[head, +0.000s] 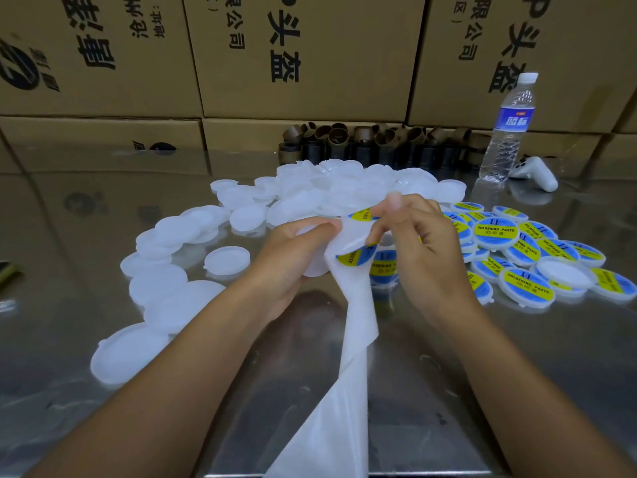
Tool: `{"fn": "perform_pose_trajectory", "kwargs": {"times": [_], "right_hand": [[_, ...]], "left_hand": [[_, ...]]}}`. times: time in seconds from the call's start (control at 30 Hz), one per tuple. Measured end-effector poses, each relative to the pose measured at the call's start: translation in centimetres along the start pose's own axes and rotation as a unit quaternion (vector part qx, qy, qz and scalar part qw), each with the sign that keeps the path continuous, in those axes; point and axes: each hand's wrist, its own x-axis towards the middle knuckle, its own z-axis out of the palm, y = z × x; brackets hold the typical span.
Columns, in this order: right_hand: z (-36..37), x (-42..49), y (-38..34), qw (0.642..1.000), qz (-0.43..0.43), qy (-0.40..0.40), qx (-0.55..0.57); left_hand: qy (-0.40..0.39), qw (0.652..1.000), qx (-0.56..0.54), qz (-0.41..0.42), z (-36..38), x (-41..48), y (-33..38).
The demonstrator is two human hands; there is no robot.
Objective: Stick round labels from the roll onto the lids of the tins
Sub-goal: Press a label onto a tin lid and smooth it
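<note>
Backing strip (351,339), white and glossy, rises from the frame's 6 o'clock edge between two bare forearms and ends at the hands, its long axis running 6 to 12. The left hand (293,257) cups a bare lid (312,269) in curled fingers, with the thumb clamped on the strip's upper end. The right hand (420,243), at the left's 3 o'clock, has its fingertips closed on the edge of a blue-and-yellow round label (355,255) that bends off the strip. Label and lid sit almost touching, the lid just at the label's 9 o'clock, so the coming move looks a short carry leftward by the right hand, which is the nearer one. How far the label has come free cannot be told.

Unlabelled lids (165,281) spread across the steel table (103,219) from 8 round to 12 o'clock. Finished lids (527,288), marked SOLDERING PASTE, are heaped at 3 o'clock. Empty cardboard cores (362,139) line the far edge at 12, and a water bottle (506,132) and a white controller (537,172) stand at 2. Printed cartons (303,56) wall the back.
</note>
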Motion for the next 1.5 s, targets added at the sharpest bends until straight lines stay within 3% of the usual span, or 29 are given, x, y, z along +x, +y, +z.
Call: {"fn": "perform_pose_trajectory", "kwargs": {"times": [0.27, 0.43, 0.57, 0.73, 0.97, 1.17, 1.5], "right_hand": [[-0.9, 0.5, -0.5, 0.982, 0.053, 0.105, 0.145], [-0.8, 0.3, -1.0, 0.983, 0.006, 0.064, 0.174], [-0.8, 0.2, -1.3, 0.978, 0.01, 0.051, 0.201], [-1.0, 0.1, -1.4, 0.979, 0.015, 0.026, 0.203], [-1.1, 0.2, -1.3, 0.984, -0.002, 0.005, 0.18], [-0.8, 0.0, -1.3, 0.982, -0.005, -0.047, 0.18], [0.0, -0.6, -1.8, 0.988, -0.028, -0.093, 0.116]], "left_hand": [[0.025, 0.999, 0.007, 0.018, 0.0, 0.2, -0.2], [0.067, 0.998, 0.014, -0.017, 0.1, 0.2, 0.2], [0.116, 0.991, -0.057, -0.04, -0.1, 0.4, 0.8], [0.146, 0.983, -0.107, -0.016, -0.2, 0.5, 1.0], [0.014, 0.947, -0.321, -0.017, -0.7, 0.2, 1.5], [-0.072, 0.95, -0.3, -0.05, -0.2, -0.1, 1.4], [-0.113, 0.971, -0.206, -0.032, 0.1, -0.3, 1.5]]}}
